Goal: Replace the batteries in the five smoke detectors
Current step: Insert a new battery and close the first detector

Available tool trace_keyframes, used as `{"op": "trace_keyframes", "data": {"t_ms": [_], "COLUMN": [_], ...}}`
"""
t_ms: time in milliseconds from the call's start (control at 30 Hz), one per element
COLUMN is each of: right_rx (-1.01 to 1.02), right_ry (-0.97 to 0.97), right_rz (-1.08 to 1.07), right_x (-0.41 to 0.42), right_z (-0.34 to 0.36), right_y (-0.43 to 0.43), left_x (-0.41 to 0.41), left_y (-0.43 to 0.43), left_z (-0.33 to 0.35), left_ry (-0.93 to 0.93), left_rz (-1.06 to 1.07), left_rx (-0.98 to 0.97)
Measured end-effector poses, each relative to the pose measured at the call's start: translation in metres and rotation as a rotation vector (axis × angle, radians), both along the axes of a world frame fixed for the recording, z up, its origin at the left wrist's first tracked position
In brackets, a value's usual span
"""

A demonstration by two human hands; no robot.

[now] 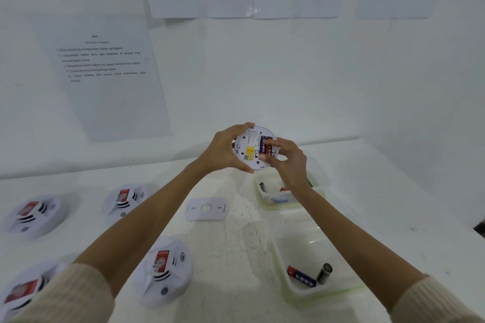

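Observation:
My left hand (223,150) grips a round white smoke detector (249,150) held up above the table, its back facing me, with a yellow label and an open battery bay. My right hand (287,160) has its fingertips and thumb pinched on the red and blue batteries (266,149) in that bay. The detector's white cover plate (206,208) lies flat on the table below. Several other smoke detectors lie face up at the left, one being the near one (164,269) and another the far one (126,200).
A clear tub (282,207) behind my right wrist holds several batteries. A nearer clear tub (294,288) holds a red-blue battery (301,276) and a dark battery (324,273). Instruction sheets hang on the white wall. The table's edge runs along the right.

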State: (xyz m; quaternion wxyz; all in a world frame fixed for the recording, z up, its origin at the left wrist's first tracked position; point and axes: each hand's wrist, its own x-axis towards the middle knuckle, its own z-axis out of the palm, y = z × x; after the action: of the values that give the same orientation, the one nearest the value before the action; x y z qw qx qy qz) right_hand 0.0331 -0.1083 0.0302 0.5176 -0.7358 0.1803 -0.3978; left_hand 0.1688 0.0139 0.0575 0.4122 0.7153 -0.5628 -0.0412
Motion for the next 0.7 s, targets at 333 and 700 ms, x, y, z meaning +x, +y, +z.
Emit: {"op": "trace_keyframes", "data": {"t_ms": [333,700], "right_rx": [-0.139,-0.231], "right_ry": [0.052,0.205], "right_rz": [0.165,0.503], "right_x": [0.01,0.051], "right_z": [0.002,0.001], "right_y": [0.013,0.082], "left_x": [0.003,0.014], "left_y": [0.035,0.137], "left_z": [0.001,-0.014], "left_ry": [0.038,0.072], "left_rz": [0.104,0.287], "left_rx": [0.031,0.087]}}
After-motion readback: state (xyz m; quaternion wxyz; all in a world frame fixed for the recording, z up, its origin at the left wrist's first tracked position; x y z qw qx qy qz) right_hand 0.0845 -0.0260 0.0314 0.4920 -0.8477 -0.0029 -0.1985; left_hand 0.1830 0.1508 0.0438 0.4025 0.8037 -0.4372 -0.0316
